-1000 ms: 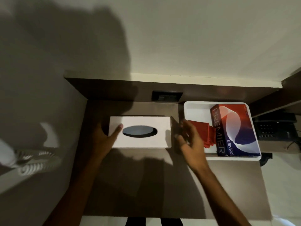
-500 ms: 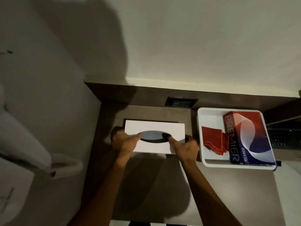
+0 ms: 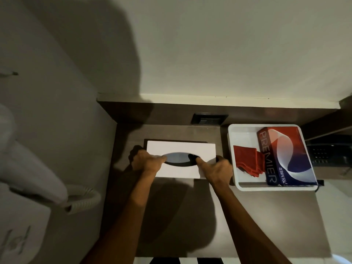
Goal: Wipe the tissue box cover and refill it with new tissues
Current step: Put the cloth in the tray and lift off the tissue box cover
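A white tissue box cover (image 3: 181, 149) with a dark oval slot lies flat on the brown counter. My left hand (image 3: 147, 162) grips its left end, thumb at the slot's left tip. At the right end my right hand (image 3: 214, 169) holds on, thumb at the slot's right tip. Nothing sticks out of the slot. To the right, a white tray (image 3: 232, 134) holds a folded red cloth (image 3: 247, 161) and a red-and-blue "PREMIER" tissue pack (image 3: 285, 157).
A black wall socket (image 3: 208, 119) sits behind the cover. A white wall-mounted hair dryer (image 3: 28, 168) with a coiled cord juts out at the left. At the far right stands a dark telephone (image 3: 327, 153). Brown counter (image 3: 266, 216) extends toward me.
My right hand left the tray's side and took hold of the cover's right end. My left hand closed on the left end. Both thumbs now rest at the slot.
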